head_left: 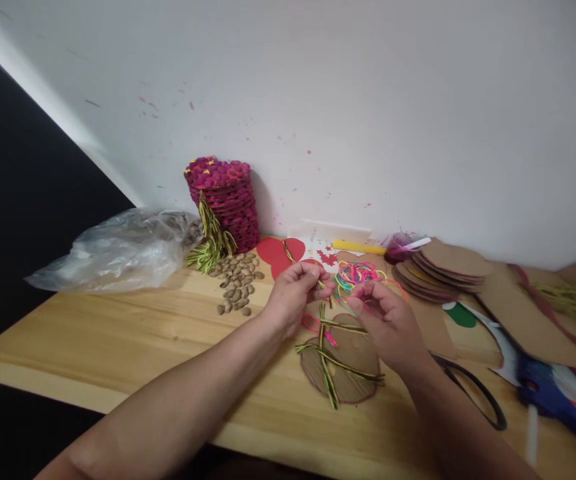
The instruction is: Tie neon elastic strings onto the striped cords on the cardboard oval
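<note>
1. The left hand [302, 287], right of centre, pinches a striped cord [324, 286] narrowly between thumb and fingers; the right hand [385, 320], just beside it, has its fingertips drawn together, but whether they grip anything I cannot tell.
2. Below both hands lies one cardboard disc [351, 393] with at least three striped strands [327, 377] crossing it, their ends reaching past its rim.
3. The table [133, 347] has its front edge slanting from left to bottom centre; wood shows between the left forearm and one plastic bag [113, 250].
4. Right of the hands, room is tighter: one black handle loop [473, 390], one blue-handled tool [558, 400], two disc piles [453, 267].
5. Centre left: one purple cylinder [228, 207], one tassel [211, 233], dozens of brown pieces [238, 277].
</note>
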`<move>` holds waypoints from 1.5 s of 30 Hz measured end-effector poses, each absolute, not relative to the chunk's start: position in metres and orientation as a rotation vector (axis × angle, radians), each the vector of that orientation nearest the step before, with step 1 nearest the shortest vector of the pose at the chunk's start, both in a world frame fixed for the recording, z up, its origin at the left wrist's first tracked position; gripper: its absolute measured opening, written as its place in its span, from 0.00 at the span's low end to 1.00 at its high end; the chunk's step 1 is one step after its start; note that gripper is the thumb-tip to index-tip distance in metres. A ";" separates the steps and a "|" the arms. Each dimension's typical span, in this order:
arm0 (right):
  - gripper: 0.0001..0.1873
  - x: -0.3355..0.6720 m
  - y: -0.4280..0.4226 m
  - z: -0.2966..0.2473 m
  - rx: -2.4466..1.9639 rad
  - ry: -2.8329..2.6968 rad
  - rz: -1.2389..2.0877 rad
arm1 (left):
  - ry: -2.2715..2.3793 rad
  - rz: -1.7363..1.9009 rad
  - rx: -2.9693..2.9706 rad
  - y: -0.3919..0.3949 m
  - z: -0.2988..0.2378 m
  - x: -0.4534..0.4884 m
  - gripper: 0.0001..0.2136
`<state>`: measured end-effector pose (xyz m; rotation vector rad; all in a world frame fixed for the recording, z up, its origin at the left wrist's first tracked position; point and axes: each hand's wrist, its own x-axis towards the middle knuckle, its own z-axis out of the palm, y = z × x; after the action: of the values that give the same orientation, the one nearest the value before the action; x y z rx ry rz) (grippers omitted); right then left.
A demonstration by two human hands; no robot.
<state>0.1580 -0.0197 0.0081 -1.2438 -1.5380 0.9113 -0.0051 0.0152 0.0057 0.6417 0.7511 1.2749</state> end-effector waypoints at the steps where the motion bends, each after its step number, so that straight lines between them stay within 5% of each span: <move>1: 0.09 0.159 -0.019 0.009 -1.231 -1.487 0.969 | 0.756 1.258 0.675 0.015 0.005 -0.005 0.06; 10: 0.14 0.165 -0.016 0.011 -1.168 -1.331 1.056 | 0.773 1.181 0.709 0.012 0.001 -0.005 0.07; 21: 0.08 0.157 -0.025 0.008 -0.819 -1.224 1.268 | 0.815 1.080 0.683 0.012 -0.003 -0.004 0.04; 35: 0.14 0.156 -0.022 0.011 -1.038 -1.212 1.373 | 0.841 1.277 0.646 0.011 0.005 -0.006 0.04; 45: 0.10 0.194 -0.003 0.015 -1.381 -1.364 0.738 | 0.880 1.535 0.511 0.026 0.015 -0.017 0.01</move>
<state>0.1941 -0.0030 0.0150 -1.3812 -1.3644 0.7380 -0.0171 0.0258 0.0148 0.5106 0.8796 1.5346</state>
